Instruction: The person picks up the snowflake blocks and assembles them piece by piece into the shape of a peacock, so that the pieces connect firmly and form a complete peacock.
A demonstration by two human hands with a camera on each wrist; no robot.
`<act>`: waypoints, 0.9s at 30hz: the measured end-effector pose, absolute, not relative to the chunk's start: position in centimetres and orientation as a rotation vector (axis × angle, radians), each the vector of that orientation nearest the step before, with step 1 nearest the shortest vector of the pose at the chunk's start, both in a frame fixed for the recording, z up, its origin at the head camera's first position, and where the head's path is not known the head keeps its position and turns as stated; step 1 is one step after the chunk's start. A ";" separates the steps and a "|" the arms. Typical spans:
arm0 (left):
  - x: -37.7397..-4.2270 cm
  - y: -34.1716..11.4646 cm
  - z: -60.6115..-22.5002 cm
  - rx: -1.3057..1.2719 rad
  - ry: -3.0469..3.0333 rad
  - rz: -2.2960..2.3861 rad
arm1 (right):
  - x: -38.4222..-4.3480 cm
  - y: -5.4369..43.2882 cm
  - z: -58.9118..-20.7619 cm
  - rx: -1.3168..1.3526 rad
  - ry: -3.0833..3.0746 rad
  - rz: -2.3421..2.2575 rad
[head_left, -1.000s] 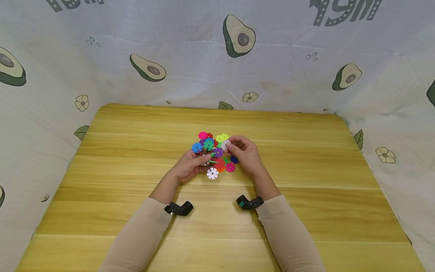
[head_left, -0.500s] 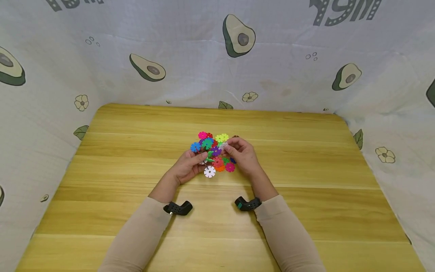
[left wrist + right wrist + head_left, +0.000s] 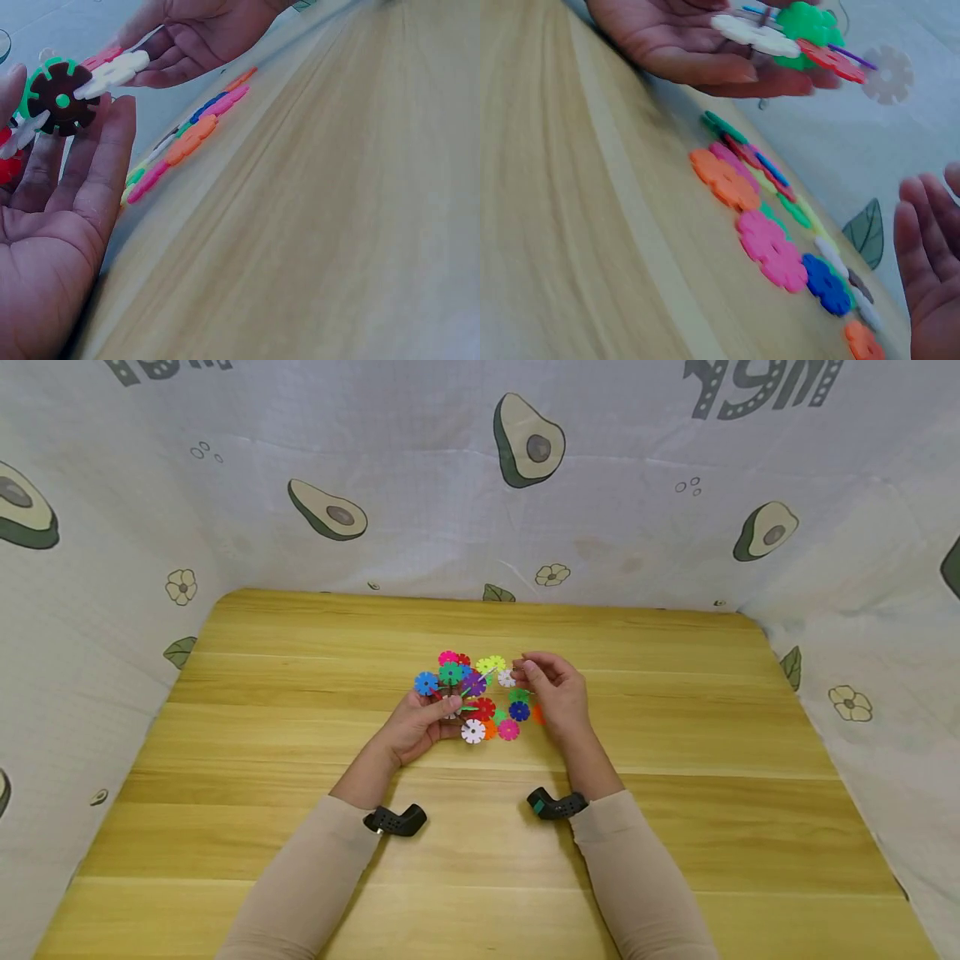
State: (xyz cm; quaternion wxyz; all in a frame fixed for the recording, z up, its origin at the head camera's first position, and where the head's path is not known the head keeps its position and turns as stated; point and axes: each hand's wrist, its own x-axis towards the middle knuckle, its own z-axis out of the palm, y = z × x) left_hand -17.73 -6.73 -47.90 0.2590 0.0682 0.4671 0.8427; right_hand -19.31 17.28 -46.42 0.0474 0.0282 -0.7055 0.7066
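Note:
My left hand (image 3: 417,725) grips a cluster of joined snowflake discs (image 3: 474,684), thumb on top and fingers beneath. The notched plastic discs slot together at angles. A brown disc (image 3: 64,97) sits on a green one in the left wrist view, and a white disc (image 3: 114,73) sticks out beside them. In the right wrist view, a pale translucent disc (image 3: 887,75) stands at the cluster's outer edge. My right hand (image 3: 562,695) hovers right of the cluster, apart from it. Its fingers (image 3: 911,247) are loosely extended and hold nothing.
Loose discs lie on the wooden table (image 3: 675,827) beyond and below my hands, among them pink (image 3: 772,251), dark blue (image 3: 519,711), orange (image 3: 724,180) and yellow (image 3: 495,663). A white printed cloth (image 3: 420,485) stands behind the table.
My right hand pinched a white disc and brought it against the cluster; now it has let go and drawn back to the right. My left hand still holds the cluster, slightly turned.

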 end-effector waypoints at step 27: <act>-17.7 -6.5 -47.9 0.176 1.356 2.244 | -19.7 18.5 -47.0 -0.163 -2.944 1.045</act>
